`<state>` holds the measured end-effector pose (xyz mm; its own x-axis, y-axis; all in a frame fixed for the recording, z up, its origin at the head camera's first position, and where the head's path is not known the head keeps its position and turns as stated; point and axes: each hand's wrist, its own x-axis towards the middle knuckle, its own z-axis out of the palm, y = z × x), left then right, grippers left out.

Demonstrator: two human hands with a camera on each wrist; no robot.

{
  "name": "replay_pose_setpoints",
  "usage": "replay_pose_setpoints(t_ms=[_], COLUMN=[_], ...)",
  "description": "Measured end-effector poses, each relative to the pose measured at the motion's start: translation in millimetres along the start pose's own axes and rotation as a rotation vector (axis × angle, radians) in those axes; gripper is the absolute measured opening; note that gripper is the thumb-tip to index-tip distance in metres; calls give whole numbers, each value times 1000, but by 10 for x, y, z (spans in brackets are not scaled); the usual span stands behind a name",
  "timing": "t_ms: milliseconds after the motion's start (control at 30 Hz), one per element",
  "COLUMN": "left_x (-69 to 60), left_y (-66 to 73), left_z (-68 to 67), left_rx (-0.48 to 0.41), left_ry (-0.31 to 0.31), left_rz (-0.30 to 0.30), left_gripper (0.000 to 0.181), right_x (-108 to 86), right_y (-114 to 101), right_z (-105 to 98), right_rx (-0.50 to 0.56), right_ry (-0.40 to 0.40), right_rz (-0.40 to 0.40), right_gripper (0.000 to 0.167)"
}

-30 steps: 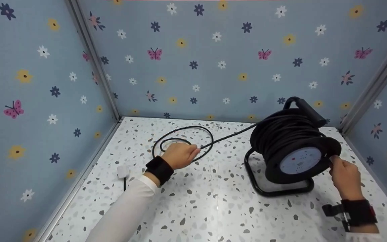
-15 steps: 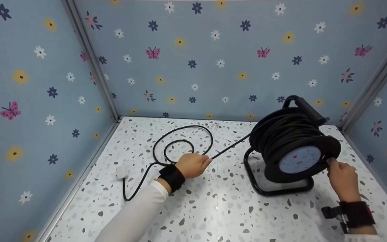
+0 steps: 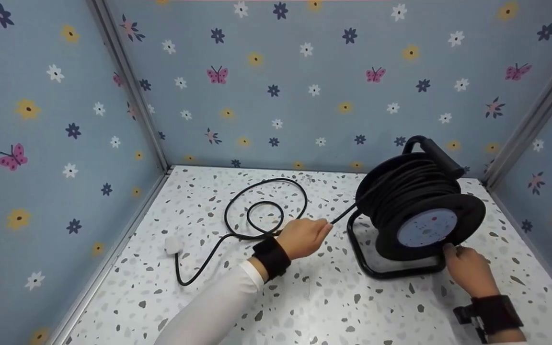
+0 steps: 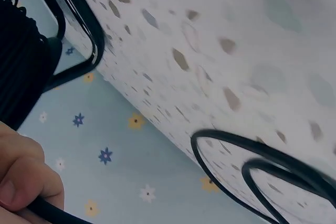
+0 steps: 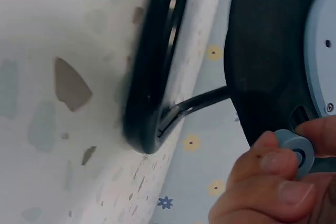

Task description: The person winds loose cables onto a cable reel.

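A black cable reel (image 3: 415, 206) wound with black cable stands at the right on its tubular frame. Its round grey-blue socket panel (image 3: 427, 227) faces the front. My left hand (image 3: 304, 237) grips the black cable (image 3: 344, 214), which runs up from it to the reel. In the left wrist view the cable passes through the curled fingers (image 4: 26, 177). At the lower rim of the reel, my right hand (image 3: 471, 269) pinches the small grey winding knob (image 5: 296, 150) between thumb and fingers, as the right wrist view shows.
Loose cable loops (image 3: 266, 211) lie left of the reel, ending in a white plug (image 3: 173, 245). The speckled white tabletop (image 3: 304, 297) is bounded by flower-patterned walls (image 3: 295, 96) behind and at both sides. The reel's carrying handle (image 3: 441, 158) rises at the back.
My left hand has moved right toward the reel, with the cable between them shortening. My right hand has swung down and left with the knob, turning the reel's face. The inner loop has shifted right.
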<state>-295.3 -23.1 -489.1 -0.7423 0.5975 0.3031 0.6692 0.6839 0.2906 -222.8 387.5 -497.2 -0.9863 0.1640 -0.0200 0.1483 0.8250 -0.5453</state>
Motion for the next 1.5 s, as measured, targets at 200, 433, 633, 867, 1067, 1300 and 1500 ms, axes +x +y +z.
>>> replay_pose_setpoints(t_ms=[200, 433, 633, 867, 1067, 1300, 1500], left_x=[130, 259, 257, 165, 69, -91, -144], left_y=[135, 320, 326, -108, -718, -1221, -1340], left_z=[87, 27, -44, -189, -484, -826, -1193], left_rx=[5, -83, -101, -53, 61, 71, -74], left_ry=[15, -4, 45, 42, 156, 462, 603], left_rz=[-12, -84, -121, -253, -401, -449, -456], left_gripper=[42, 43, 41, 13, 35, 14, 32], right_x=[-19, -26, -30, -41, -54, -47, -34], right_y=[-101, -164, -191, -242, -260, -255, -243], right_z=[117, 263, 313, 340, 365, 367, 357], right_rx=[-72, -75, -67, -53, -48, -52, -34], right_ry=[-30, -113, -127, -156, -155, -168, -177], right_rz=[0, 10, -15, -21, -22, -8, -11], right_gripper=[59, 59, 59, 60, 62, 64, 68])
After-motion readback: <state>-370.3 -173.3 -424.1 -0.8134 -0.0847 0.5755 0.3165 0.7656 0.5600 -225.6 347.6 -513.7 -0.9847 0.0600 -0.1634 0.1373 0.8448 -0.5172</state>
